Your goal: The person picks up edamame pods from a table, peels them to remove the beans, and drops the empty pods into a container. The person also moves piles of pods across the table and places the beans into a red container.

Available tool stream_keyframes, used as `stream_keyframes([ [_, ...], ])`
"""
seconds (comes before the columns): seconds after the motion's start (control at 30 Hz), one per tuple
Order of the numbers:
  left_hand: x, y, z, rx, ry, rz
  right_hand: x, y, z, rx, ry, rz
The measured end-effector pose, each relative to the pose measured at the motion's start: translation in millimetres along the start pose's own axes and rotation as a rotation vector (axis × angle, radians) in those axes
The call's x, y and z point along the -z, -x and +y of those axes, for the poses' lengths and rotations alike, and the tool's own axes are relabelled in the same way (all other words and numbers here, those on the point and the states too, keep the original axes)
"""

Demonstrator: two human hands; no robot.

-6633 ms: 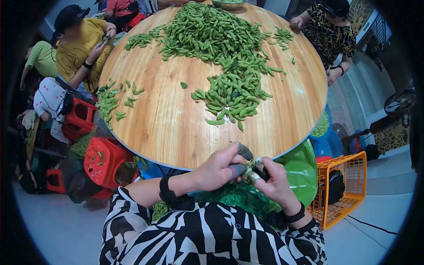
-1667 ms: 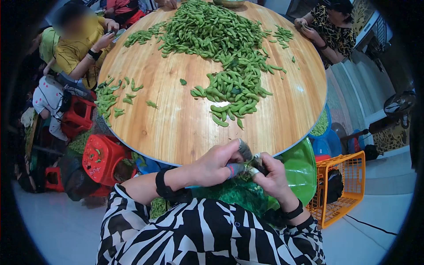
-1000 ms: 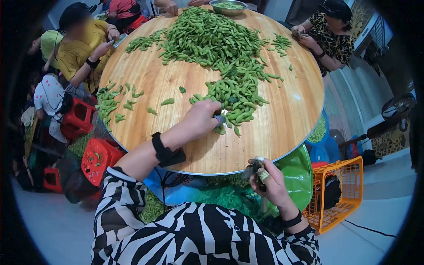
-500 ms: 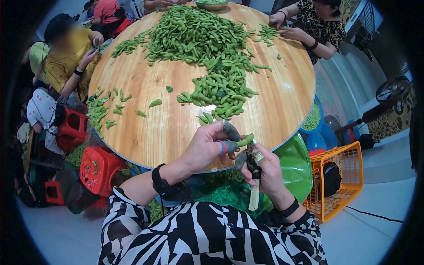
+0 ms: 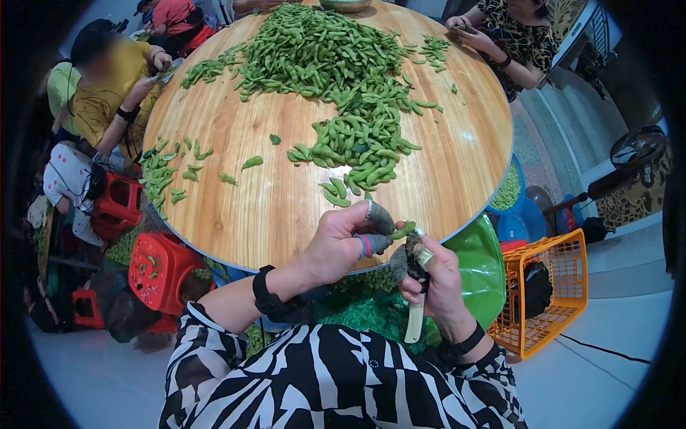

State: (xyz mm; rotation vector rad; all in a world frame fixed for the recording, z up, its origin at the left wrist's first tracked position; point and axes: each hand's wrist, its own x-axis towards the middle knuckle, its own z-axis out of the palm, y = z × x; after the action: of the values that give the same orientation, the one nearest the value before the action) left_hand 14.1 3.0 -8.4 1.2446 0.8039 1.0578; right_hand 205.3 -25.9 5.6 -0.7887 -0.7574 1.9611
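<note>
My left hand (image 5: 336, 243) is closed, its thumb and forefinger in dark grey finger covers pinching a green soybean pod (image 5: 404, 229) by one end. The pod's other end points at my right hand (image 5: 441, 275), whose fingertips are right beside it. Those fingers wrap round a small tool with a pale handle (image 5: 414, 325) that hangs downward; its working end is hidden among the fingers. Both hands are over the near edge of the round wooden table (image 5: 236, 229). Just beyond them lie a few loose pods (image 5: 334, 190).
A big heap of pods (image 5: 321, 57) covers the table's far middle, with a smaller pile (image 5: 164, 171) at left. Two people sit at the sides. Red stools (image 5: 156, 268) stand at left; an orange crate (image 5: 550, 293), green bag (image 5: 475, 268) and blue basins (image 5: 522, 218) stand at right.
My hands have shifted slightly right and down, and more of the pod is hidden by my fingers. The person across at right has drawn their hands closer together.
</note>
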Motion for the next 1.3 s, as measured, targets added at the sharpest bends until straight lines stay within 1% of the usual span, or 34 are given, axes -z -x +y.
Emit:
stream_keyframes([
  [0.13,1.7,0.4,-4.1,0.002,0.03,-0.029,8.4,-0.5,1.2,-0.031,-0.058,-0.038],
  [0.2,5.9,-1.2,-4.3,0.078,0.124,-0.08,11.5,-1.4,3.6,-0.047,-0.086,-0.065],
  [0.23,7.9,-2.0,-5.8,0.078,0.124,-0.079,13.0,-1.9,5.3,-0.053,-0.131,-0.072],
  [0.27,9.9,-2.9,-7.9,0.113,0.189,-0.104,13.7,-2.3,5.9,-0.06,-0.176,-0.079],
  [0.3,11.3,-3.7,-9.0,0.148,0.254,-0.129,13.0,-2.3,5.6,-0.059,-0.176,-0.079],
  [0.33,12.0,-4.2,-8.8,0.147,0.254,-0.129,11.6,-2.2,5.2,-0.081,-0.199,-0.081],
  [0.4,12.8,-4.4,-8.6,0.246,0.556,-0.182,11.0,-2.4,4.8,-0.104,-0.222,-0.082],
  [0.43,12.6,-3.8,-8.8,0.246,0.556,-0.182,11.6,-2.7,5.0,-0.12,-0.236,-0.114],
  [0.5,12.5,-2.9,-9.2,0.411,0.844,-0.233,12.2,-2.9,6.1,-0.136,-0.251,-0.147],
  [0.53,13.2,-3.4,-9.7,0.41,0.844,-0.233,12.3,-2.9,7.0,-0.131,-0.255,-0.128],
  [0.6,13.1,-5.1,-8.0,0.382,0.679,-0.182,15.7,-4.4,9.6,-0.127,-0.259,-0.11],
  [0.63,11.0,-5.1,-3.6,0.379,0.679,-0.182,20.6,-6.8,11.7,-0.125,-0.326,-0.092],
  [0.67,7.7,-4.0,2.5,0.032,0.097,-0.135,23.1,-8.2,12.8,-0.124,-0.394,-0.073],
  [0.7,4.9,-2.8,9.0,-0.309,-0.487,-0.079,21.6,-7.6,12.8,-0.125,-0.394,-0.072],
  [0.73,4.4,-2.4,11.5,-0.503,-0.696,-0.087,18.9,-7.1,12.1,-0.129,-0.377,-0.078],
  [0.77,4.0,-0.7,11.9,-0.501,-0.696,-0.087,17.3,-6.7,12.2,-0.133,-0.36,-0.083],
  [0.83,3.6,3.6,12.3,-0.662,-1.054,-0.061,18.1,-6.5,11.7,-0.138,-0.378,-0.109],
  [0.87,4.2,3.9,12.1,-0.662,-1.056,-0.059,18.2,-7.3,11.1,-0.14,-0.394,-0.137],
  [0.9,4.8,3.9,10.8,-0.634,-0.993,-0.059,15.9,-7.3,10.0,-0.14,-0.394,-0.139],
  [0.93,5.0,4.0,9.2,-0.605,-0.93,-0.059,12.0,-6.1,7.9,-0.131,-0.357,-0.126],
  [0.97,4.1,2.9,7.3,-0.605,-0.93,-0.059,8.7,-4.9,6.2,-0.12,-0.32,-0.111],
  [1.03,1.1,-0.7,4.4,-0.602,-0.639,-0.007,4.7,-3.9,4.5,-0.112,-0.298,-0.082],
  [1.07,1.2,-0.8,4.8,-0.602,-0.638,-0.009,3.6,-3.6,3.9,-0.104,-0.276,-0.055],
  [1.17,5.2,-1.6,7.1,-0.618,-0.71,-0.038,4.9,-3.6,1.0,-0.111,-0.232,-0.079],
  [1.23,9.0,-3.1,7.3,-0.551,-0.721,-0.108,7.5,-4.0,2.1,-0.112,-0.241,-0.094],
  [1.27,7.9,-3.6,5.5,-0.552,-0.721,-0.107,8.4,-4.2,2.7,-0.111,-0.251,-0.108],
  [1.3,5.3,-4.4,2.9,-0.488,-0.579,-0.073,7.1,-4.2,2.2,-0.112,-0.25,-0.107],
])
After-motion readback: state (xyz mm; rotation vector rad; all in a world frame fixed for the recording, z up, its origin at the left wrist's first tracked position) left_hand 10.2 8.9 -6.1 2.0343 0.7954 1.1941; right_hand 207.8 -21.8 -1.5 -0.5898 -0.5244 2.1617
